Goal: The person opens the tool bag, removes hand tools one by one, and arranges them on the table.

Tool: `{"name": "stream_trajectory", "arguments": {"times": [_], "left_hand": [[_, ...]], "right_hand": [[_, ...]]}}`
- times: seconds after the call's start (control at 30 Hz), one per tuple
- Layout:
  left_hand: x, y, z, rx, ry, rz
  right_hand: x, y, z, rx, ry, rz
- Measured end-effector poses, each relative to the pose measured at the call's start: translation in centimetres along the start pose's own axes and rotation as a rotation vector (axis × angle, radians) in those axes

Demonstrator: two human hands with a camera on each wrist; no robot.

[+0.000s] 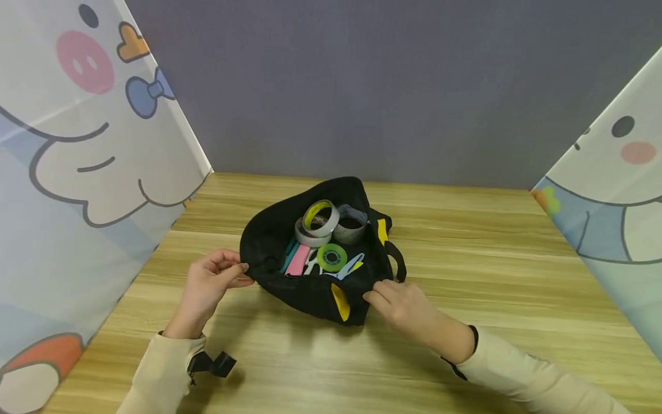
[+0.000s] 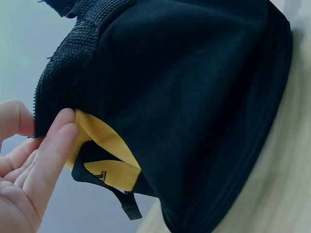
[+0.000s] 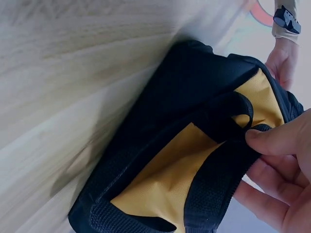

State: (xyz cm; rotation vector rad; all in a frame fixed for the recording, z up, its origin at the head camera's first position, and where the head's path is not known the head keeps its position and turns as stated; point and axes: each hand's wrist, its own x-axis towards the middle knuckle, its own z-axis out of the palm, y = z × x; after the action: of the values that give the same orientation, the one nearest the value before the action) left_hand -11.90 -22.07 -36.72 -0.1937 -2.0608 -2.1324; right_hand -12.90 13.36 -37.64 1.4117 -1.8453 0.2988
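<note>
A black fabric tool bag (image 1: 305, 296) with yellow panels (image 3: 165, 177) stands on the table with its mouth spread wide. My left hand (image 1: 209, 284) pinches the left end of its zippered rim between thumb and fingers. At the front right corner, my right hand (image 1: 400, 306) grips the rim, thumb on the near side and fingers behind, as the right wrist view shows. Inside lie a grey tape roll with a yellow core (image 1: 334, 217), other grey tape rolls (image 1: 351, 234), a green tape roll (image 1: 324, 257), light blue scissors (image 1: 351, 265) and a pink-handled item (image 1: 297, 260).
The wood-grain table (image 1: 476, 264) extends around the bag. A grey panel (image 1: 351, 92) rises behind it, and cartoon-printed panels (image 1: 170, 172) flank both sides. Black straps with a small device (image 1: 222, 364) circle the left wrist. A black loop handle (image 1: 397, 260) sticks out at the bag's right.
</note>
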Motion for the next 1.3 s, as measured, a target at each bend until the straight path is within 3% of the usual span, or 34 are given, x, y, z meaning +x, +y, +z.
{"name": "stream_trajectory", "arguments": {"times": [0.23,0.37,0.77,0.97,1.2,1.3], "left_hand": [[-0.6,-1.1,0.4,-0.027,0.081,0.019],[-0.8,-1.6,0.6,-0.037,0.118,0.021],[-0.9,-2.3,1.0,-0.106,0.151,0.020],[-1.4,-2.4,0.8,-0.142,0.168,0.037],[-1.2,-2.3,1.1,-0.133,0.140,0.049],[-1.0,-2.3,1.2,-0.133,0.129,0.060]], "right_hand": [[-0.4,-0.6,0.9,-0.110,-0.090,-0.122],[-0.7,-0.7,1.4,-0.098,-0.113,-0.131],[-0.8,-0.7,1.9,-0.074,-0.230,-0.080],[0.1,-0.5,1.8,0.035,-0.268,0.016],[1.7,0.5,0.0,0.173,-0.475,0.081],[2.2,1.1,-0.6,0.214,-0.547,0.158]]}}
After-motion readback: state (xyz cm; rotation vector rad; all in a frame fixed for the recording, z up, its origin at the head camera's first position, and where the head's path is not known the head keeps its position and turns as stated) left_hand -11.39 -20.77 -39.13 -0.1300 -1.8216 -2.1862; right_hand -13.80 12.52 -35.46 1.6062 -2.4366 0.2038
